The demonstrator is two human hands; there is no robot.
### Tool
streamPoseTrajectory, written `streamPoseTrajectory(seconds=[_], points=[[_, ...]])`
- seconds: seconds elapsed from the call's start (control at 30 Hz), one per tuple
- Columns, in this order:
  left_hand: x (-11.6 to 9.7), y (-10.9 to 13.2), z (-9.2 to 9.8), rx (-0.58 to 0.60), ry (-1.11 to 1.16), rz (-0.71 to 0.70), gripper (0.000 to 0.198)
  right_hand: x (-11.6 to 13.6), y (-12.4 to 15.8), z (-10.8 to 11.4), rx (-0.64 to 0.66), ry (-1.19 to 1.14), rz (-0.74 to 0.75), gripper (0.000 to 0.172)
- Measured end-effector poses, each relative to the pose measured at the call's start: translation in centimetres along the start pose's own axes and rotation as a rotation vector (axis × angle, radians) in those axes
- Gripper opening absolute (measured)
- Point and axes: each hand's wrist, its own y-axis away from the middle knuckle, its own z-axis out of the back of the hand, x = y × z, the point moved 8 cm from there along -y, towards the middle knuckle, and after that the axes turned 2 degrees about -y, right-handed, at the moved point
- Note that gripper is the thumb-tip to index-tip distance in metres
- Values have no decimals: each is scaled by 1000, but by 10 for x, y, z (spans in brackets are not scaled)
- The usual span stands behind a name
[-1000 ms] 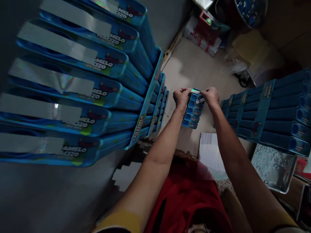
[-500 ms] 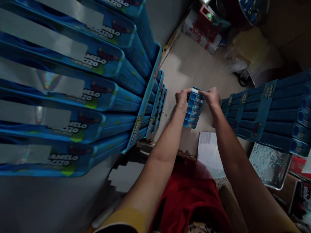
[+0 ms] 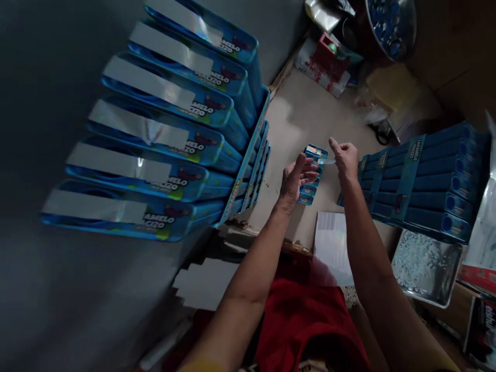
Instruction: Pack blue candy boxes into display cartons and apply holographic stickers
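A short row of small blue candy boxes (image 3: 306, 197) lies on the table between my hands, the top one carrying a shiny sticker on its end. My left hand (image 3: 295, 178) is over the left side of these boxes, palm half turned up, fingers stretched and apart, nothing in it. Just right of the row, my right hand (image 3: 346, 158) pinches a pale shiny sticker strip (image 3: 327, 161) that reaches left toward the top box. Whether the strip touches the box, I cannot tell. My left fingers hide part of the row.
Blue boxes marked "Caramelo Macizo" (image 3: 166, 134) are stacked at left, more boxes (image 3: 430, 175) at right. A sticker sheet (image 3: 331, 243) lies by the near edge, beside a metal tray (image 3: 445, 289) of pale bits. Scissors (image 3: 383, 138) and a red tape dispenser (image 3: 329, 54) are farther back.
My left hand has come off the top box and opened. My right hand has drawn back slightly right, with a shiny strip now visible in its pinch. The camera view has shifted.
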Motion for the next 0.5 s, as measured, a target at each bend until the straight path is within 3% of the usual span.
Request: streamPoseTrajectory(seconds=[0.17, 0.27, 0.37, 0.5], points=[[3, -4, -11, 1, 94, 50, 59, -6, 4, -18, 55, -89, -57, 57], [4, -8, 4, -89, 63, 36, 51, -17, 15, -19, 133, -187, -145, 57], [0, -10, 25, -149, -58, -10, 41, -33, 33, -23, 252, -316, -274, 69], [-12, -23, 43, -215, -373, -75, 26, -45, 40, -26, 176, -343, -308, 64]])
